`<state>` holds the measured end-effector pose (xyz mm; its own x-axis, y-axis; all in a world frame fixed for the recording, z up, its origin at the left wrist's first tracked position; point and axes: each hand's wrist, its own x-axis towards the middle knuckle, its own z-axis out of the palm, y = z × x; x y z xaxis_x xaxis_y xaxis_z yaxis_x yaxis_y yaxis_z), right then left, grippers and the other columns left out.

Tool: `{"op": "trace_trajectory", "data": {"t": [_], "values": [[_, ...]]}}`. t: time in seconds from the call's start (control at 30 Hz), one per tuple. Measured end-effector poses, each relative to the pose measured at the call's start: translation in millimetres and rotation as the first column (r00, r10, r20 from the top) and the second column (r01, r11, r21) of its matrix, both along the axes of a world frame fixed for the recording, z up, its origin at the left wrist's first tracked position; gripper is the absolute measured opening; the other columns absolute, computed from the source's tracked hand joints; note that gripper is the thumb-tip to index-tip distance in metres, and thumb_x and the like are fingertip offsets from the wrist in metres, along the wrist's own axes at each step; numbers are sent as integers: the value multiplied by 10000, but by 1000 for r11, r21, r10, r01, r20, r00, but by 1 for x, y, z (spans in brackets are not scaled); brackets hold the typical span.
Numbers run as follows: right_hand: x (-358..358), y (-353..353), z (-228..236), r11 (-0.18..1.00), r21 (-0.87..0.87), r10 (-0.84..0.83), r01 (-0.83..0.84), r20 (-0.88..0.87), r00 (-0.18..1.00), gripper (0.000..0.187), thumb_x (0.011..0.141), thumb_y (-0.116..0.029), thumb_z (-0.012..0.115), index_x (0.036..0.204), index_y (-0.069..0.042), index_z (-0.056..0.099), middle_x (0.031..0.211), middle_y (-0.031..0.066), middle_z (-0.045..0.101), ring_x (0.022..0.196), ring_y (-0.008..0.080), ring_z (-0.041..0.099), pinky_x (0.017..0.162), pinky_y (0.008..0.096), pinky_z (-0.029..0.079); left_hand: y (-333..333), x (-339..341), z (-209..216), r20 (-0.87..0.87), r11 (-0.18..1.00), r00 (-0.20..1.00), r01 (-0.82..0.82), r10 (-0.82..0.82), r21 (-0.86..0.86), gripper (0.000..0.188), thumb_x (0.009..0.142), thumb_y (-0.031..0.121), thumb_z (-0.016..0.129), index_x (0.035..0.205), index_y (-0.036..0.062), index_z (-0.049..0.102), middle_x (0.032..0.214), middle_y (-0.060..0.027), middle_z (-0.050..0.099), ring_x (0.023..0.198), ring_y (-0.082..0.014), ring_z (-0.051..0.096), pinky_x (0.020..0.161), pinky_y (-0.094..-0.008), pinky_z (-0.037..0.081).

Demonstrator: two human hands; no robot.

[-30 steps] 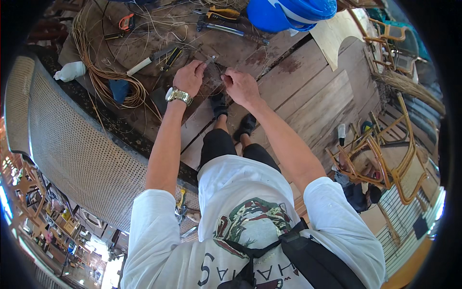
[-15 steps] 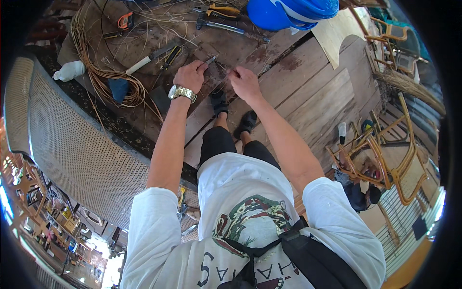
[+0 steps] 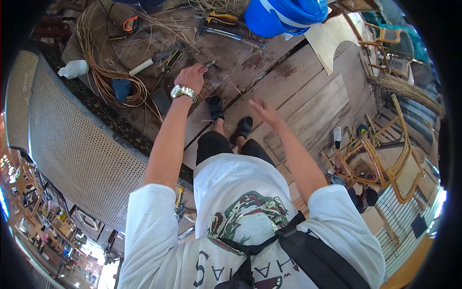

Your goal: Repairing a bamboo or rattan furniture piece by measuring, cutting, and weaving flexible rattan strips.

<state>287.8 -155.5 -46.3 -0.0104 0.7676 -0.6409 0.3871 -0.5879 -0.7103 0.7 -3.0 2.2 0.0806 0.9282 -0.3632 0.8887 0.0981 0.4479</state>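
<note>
My left hand (image 3: 191,78), with a metal watch on its wrist, is closed around a small slim tool (image 3: 210,63) whose greyish tip pokes out past the fingers. Its kind is too small to make out. My right hand (image 3: 263,111) hovers apart over the planks to the right, fingers stretched out and nothing visible in them. Thin strands lie on the boards between the two hands. Left of my left hand lie a pale-handled knife-like tool (image 3: 153,60) and a yellow-and-black tool (image 3: 172,60). Beyond are a hammer (image 3: 226,33) and yellow-handled pliers (image 3: 222,18).
A coil of cane strands (image 3: 139,91) and a white bottle (image 3: 73,69) lie beside a long woven cane panel (image 3: 86,144) on the left. An orange tape measure (image 3: 130,24) and blue bucket (image 3: 286,17) stand farther off. Rattan chair frames (image 3: 399,144) and another person (image 3: 363,195) are at right.
My right hand has moved away from the left one, to the right and nearer to me, and its fingers have straightened. The left hand keeps its tool in nearly the same place.
</note>
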Motion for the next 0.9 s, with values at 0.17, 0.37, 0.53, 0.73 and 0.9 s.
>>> {"op": "trace_trajectory", "data": {"t": [0.17,0.37,0.53,0.73,0.9], "values": [[-76,96,35,998,6,-67,69,-130,989,617,903,-571,587,1068,21,648,959,148,697,967,270,655,868,384,492,1,1,3,21,1000,1000,-13,13,-4,327,940,419,536,1093,173,687,1053,-151,690,998,-405,629,849,-496,507],[-91,96,38,958,284,-52,-21,246,968,465,915,-442,587,786,0,657,725,206,647,760,414,643,696,461,502,1,5,5,-50,1000,999,-8,9,17,293,956,401,530,1102,199,683,1033,-153,694,981,-394,645,814,-502,526],[-56,39,35,952,289,-2,-103,341,940,416,917,-387,575,784,-3,662,774,226,642,799,430,629,708,487,489,-4,4,-8,-34,999,999,-10,12,43,293,955,411,530,1084,195,681,1014,-155,697,975,-401,643,809,-505,525],[117,-171,25,960,-198,271,-200,458,847,443,933,-448,538,890,-34,689,860,216,667,868,401,642,766,477,489,1,0,-4,-19,998,999,-51,51,38,289,952,410,525,1085,205,678,1026,-151,695,984,-400,641,814,-515,521],[91,-110,-2,810,-394,587,-435,532,610,796,842,-540,633,1433,-59,402,1438,264,434,1331,447,407,1105,472,349,-3,0,-9,17,1000,1000,-12,12,12,298,950,416,522,1104,208,670,1041,-150,693,994,-401,638,819,-512,521]]}}
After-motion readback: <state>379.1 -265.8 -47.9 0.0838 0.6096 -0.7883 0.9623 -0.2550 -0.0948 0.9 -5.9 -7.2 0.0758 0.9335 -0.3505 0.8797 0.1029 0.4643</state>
